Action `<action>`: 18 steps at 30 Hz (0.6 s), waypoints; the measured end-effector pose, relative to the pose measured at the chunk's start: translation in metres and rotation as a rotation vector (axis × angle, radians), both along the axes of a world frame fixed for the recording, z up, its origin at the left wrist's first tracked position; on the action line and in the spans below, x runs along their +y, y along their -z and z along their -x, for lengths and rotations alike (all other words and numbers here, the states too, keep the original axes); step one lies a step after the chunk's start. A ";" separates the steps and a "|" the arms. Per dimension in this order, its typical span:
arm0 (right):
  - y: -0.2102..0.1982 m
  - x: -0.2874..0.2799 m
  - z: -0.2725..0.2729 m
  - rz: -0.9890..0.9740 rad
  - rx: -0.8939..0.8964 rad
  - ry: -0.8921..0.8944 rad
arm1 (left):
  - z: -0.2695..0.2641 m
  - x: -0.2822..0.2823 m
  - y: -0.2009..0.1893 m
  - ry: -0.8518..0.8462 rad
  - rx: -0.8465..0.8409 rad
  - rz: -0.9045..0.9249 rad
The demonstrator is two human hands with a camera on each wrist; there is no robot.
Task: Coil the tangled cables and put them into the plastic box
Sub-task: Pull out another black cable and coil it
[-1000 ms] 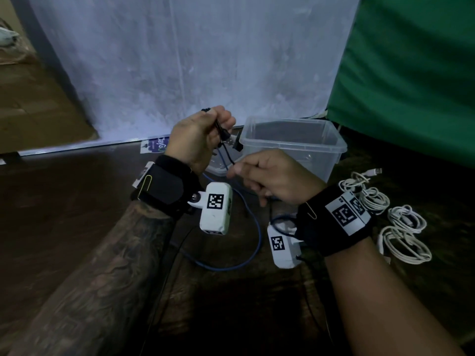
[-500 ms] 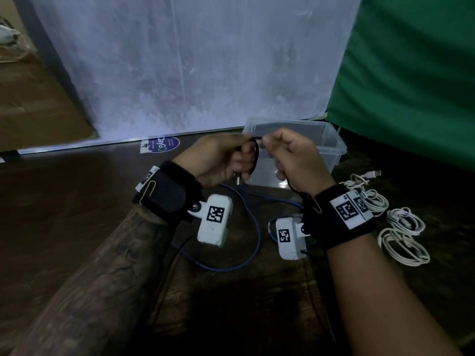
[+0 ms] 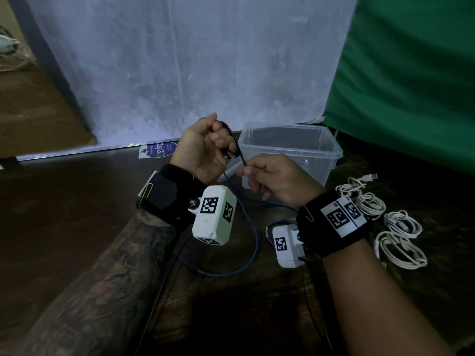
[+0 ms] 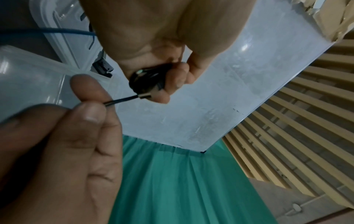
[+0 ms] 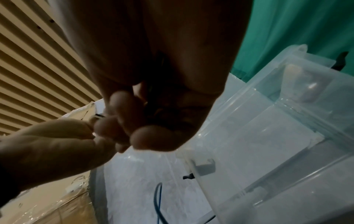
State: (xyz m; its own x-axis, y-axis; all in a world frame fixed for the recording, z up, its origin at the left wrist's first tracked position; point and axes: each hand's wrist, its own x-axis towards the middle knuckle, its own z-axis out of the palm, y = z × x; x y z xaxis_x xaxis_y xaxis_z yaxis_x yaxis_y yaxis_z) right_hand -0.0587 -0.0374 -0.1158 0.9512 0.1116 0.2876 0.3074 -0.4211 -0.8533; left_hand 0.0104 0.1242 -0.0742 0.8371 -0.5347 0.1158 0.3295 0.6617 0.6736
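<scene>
My left hand (image 3: 205, 147) is raised in front of the clear plastic box (image 3: 331, 155), its fingers curled round a small coil of black cable (image 3: 228, 147). In the left wrist view the black cable (image 4: 147, 80) sits bunched in the fingers with a metal plug end showing. My right hand (image 3: 272, 181) pinches the free strand of that cable between thumb and forefinger, just right of the left hand (image 4: 166, 60). The right hand (image 4: 63, 144) fills the lower left of that view. A blue cable (image 3: 244, 255) loops loose on the dark table under both wrists.
Several coiled white cables (image 3: 395, 235) lie on the table to the right of my right wrist. The box lid (image 4: 55, 39) lies beside the box. A white sheet hangs behind, a green cloth (image 3: 411, 73) at the right. A blue sticker (image 3: 159, 150) sits at the table's far edge.
The left hand has turned palm-up and lifted with the black coil. The right hand has dropped lower and right, drawing the strand out between the hands.
</scene>
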 end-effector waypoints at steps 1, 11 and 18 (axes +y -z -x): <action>0.000 0.000 -0.001 -0.022 0.012 -0.015 | 0.000 0.001 0.000 0.011 -0.002 -0.008; 0.003 0.006 -0.005 -0.131 0.003 -0.004 | 0.003 0.007 -0.003 0.068 -0.050 -0.096; 0.004 0.008 -0.005 -0.089 0.005 -0.020 | 0.008 -0.001 -0.002 0.067 -0.180 -0.211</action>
